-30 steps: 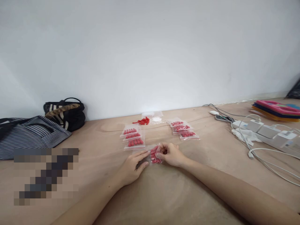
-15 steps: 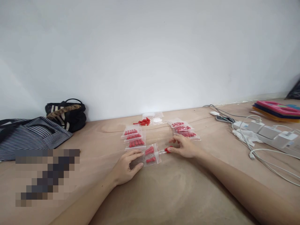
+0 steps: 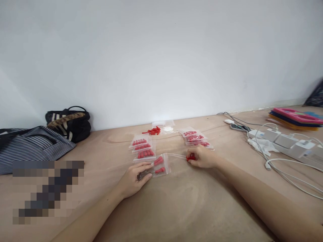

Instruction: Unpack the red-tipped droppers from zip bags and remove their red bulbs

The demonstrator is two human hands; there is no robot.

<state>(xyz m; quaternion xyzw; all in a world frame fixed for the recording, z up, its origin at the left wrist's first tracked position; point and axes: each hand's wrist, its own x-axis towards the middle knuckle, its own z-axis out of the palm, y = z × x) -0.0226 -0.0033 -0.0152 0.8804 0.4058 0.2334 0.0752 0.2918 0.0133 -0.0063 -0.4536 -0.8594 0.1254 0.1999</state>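
Note:
A small clear zip bag (image 3: 164, 162) lies flat in front of me with two red knobbed pieces inside. My left hand (image 3: 135, 178) rests at its left end, thumb and fingers apart, fingertips touching the plastic. To the bag's right, my right hand (image 3: 203, 157) pinches red-gripped tweezers (image 3: 191, 158). Their two thin pale arms point left, tips close to the bag's right edge; I cannot tell if anything is between them. Overlapping bags of red pieces (image 3: 145, 153) lie beyond my left hand, and more filled bags (image 3: 195, 137) lie beyond my right.
Loose red pieces (image 3: 153, 130) sit near the wall beside flat clear bags (image 3: 163, 123). A striped bag (image 3: 47, 146) and a black bag (image 3: 78, 126) stand left. White chargers (image 3: 287, 141), trailing cables (image 3: 282, 163) and stacked coloured frames (image 3: 295, 117) occupy the right.
My right hand has drawn the tweezers rightward, away from the small bag, and its fingers have closed more around the red grips. My left hand stays on the bag.

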